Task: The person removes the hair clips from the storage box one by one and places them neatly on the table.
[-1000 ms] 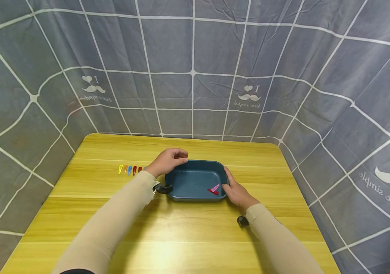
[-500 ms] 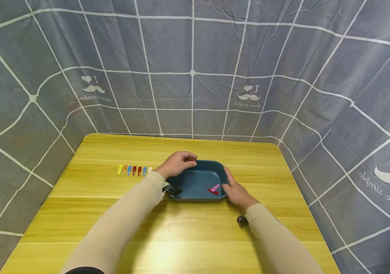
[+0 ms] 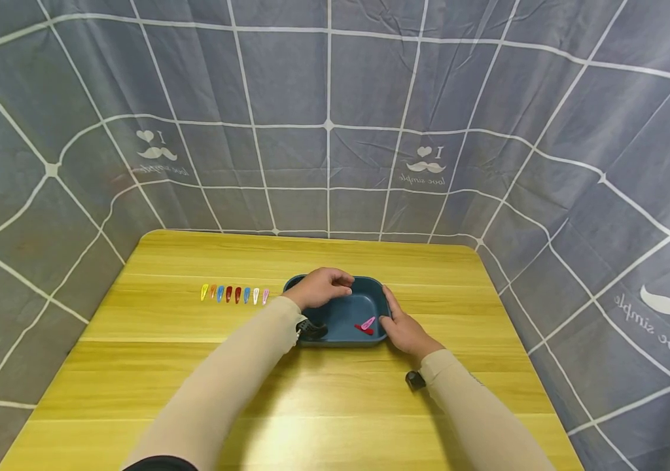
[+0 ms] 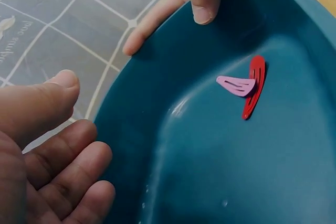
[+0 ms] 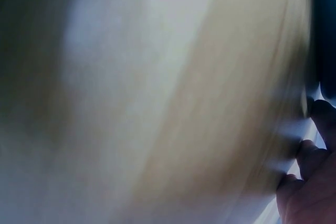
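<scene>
A dark teal plastic tub (image 3: pixel 343 343) stands on the wooden table. Inside, near its right end, a pink snap hair clip (image 4: pixel 237 85) lies across a red snap hair clip (image 4: pixel 255 90). My right hand (image 3: pixel 408 332) grips the tub's right end, thumb over the rim and fingers along the outside. Over the left part of the tub hovers my left hand (image 3: pixel 324 286); its fingers are loosely bent, with nothing between thumb and fingertips in the left wrist view. Only part of the right hand shows in the blurred right wrist view.
Left of the tub, several snap hair clips (image 3: pixel 237 295) lie in a row on the table (image 3: pixel 323 399), in yellow, orange, blue, dark red, white and pink. A grey curtain (image 3: pixel 288 157) with white lines surrounds the table at the back and sides.
My left hand has moved right, from the tub's back left rim to over its inside, uncovering the right end of the clip row. The right hand and the tub stay put.
</scene>
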{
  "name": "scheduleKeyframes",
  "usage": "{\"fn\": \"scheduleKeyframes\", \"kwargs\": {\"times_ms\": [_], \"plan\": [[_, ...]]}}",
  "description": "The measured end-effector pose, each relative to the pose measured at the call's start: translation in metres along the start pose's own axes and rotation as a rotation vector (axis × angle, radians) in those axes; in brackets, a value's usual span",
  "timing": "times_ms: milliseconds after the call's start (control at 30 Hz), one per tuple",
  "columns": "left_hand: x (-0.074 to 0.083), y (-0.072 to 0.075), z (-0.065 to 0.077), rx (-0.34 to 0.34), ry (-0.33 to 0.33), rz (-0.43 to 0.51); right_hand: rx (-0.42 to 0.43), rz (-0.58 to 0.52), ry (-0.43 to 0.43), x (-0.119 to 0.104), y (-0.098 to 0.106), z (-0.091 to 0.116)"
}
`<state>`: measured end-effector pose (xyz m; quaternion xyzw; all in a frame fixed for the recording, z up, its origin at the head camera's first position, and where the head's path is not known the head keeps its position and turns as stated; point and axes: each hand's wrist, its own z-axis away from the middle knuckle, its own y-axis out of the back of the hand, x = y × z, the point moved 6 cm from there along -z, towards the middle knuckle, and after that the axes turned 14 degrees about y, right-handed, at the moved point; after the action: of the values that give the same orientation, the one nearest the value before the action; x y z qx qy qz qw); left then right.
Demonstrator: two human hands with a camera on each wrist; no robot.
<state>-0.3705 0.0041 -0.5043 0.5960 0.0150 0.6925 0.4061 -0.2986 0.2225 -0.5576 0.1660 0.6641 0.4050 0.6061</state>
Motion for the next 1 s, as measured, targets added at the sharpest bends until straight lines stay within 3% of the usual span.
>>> {"fn": "scheduleKeyframes", "kwargs": {"times_ms": [267,667,1000], "plan": [[0.004,-0.018,-0.014,-0.044,-0.002,-0.084,-0.007,-0.019,-0.027,0.001,0.001,-0.001],[0.003,-0.042,-0.027,-0.109,0.051,-0.207,-0.006,-0.034,-0.013,0.002,0.001,0.000],[0.006,-0.057,-0.034,-0.108,0.065,-0.260,0.004,-0.039,-0.004,0.002,0.000,0.001]]}}
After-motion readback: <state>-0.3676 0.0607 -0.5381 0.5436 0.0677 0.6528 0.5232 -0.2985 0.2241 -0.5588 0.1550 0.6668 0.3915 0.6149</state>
